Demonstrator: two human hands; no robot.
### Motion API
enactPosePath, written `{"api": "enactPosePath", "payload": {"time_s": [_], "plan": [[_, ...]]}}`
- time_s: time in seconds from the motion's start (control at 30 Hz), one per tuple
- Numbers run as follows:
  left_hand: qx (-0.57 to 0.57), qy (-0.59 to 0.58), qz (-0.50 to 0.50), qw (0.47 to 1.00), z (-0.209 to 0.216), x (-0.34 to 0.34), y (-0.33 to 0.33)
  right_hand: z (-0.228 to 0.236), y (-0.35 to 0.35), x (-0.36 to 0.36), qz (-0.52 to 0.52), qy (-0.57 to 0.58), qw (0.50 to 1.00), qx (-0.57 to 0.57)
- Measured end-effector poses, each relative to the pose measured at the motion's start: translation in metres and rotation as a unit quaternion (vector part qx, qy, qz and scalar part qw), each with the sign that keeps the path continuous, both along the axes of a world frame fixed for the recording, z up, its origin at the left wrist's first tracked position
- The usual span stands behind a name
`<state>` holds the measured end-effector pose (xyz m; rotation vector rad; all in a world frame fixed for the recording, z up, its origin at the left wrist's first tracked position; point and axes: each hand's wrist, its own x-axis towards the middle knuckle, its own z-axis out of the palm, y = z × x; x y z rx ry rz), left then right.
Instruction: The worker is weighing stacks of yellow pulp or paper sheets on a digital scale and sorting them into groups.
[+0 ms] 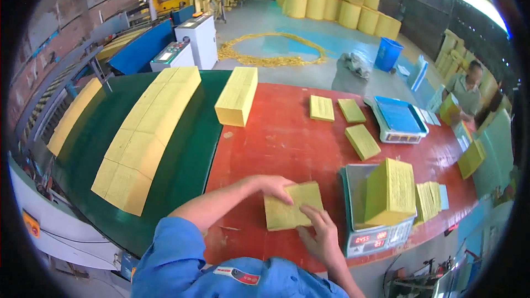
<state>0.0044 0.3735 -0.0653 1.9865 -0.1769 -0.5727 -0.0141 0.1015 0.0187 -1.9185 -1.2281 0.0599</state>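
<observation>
A squarish stack of yellow paper sheets [291, 222] lies on the red tabletop in front of me. My left hand [275, 187] grips its far left corner, thumb over the top. At its right edge rests my right hand [321, 234], fingers stretched and apart, touching the stack. To the right, a digital scale [356, 243] with a lit red display carries a tall yellow paper block [389, 193]. Beside that block, several thin yellow sheets [428, 201] lean in a loose row.
A green conveyor belt [182, 160] at left carries long yellow blocks [146, 127]. Another block [237, 96] straddles belt and red table [265, 149]. Small yellow stacks [362, 142] lie near a second scale [400, 121] with a blue tray. A co-worker [466, 91] sits at far right, holding a yellow block.
</observation>
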Motion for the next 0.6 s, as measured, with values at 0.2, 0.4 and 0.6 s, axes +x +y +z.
{"api": "enactPosePath", "payload": {"time_s": [0.2,0.4,0.6], "plan": [[0.285,-0.020,0.030,0.958,0.064,-0.029,-0.115,-0.047,-0.022,0.056,0.022,0.028,0.994,-0.100],[-0.031,-0.205,0.587,0.783,-0.006,-0.163,-0.164,-0.070,-0.052,0.053,0.035,0.016,0.976,-0.213],[-0.358,0.095,0.642,0.671,0.002,-0.220,-0.287,-0.068,-0.083,0.041,0.084,0.057,0.965,-0.242]]}}
